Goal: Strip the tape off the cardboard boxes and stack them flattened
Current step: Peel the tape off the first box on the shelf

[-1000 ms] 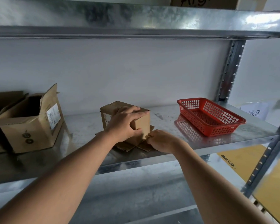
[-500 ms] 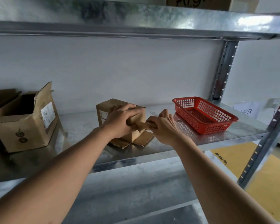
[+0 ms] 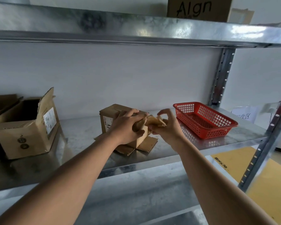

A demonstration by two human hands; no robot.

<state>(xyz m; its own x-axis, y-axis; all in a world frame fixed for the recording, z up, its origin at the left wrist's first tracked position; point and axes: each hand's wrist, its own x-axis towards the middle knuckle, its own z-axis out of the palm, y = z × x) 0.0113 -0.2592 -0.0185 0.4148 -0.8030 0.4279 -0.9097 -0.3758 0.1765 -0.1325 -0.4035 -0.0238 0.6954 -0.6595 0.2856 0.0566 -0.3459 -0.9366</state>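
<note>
A small brown cardboard box (image 3: 109,116) stands upside down on the metal shelf (image 3: 78,132), its bottom flaps splayed out flat around it. My left hand (image 3: 126,126) grips its top right corner. My right hand (image 3: 164,127) pinches a crumpled strip of brown tape (image 3: 154,121) that stretches from the box's top edge toward the right. Whether the strip's far end still sticks to the box is hidden by my left hand.
A larger open cardboard box (image 3: 25,127) with a white label stands at the left, another behind it. A red plastic basket (image 3: 204,120) sits right of my hands. A box marked "Algn" (image 3: 198,8) rests on the upper shelf. Yellow floor shows lower right.
My right hand rose from the box's lower front edge to its top and pulled the tape strip up and to the right. My left hand kept its hold on the box.
</note>
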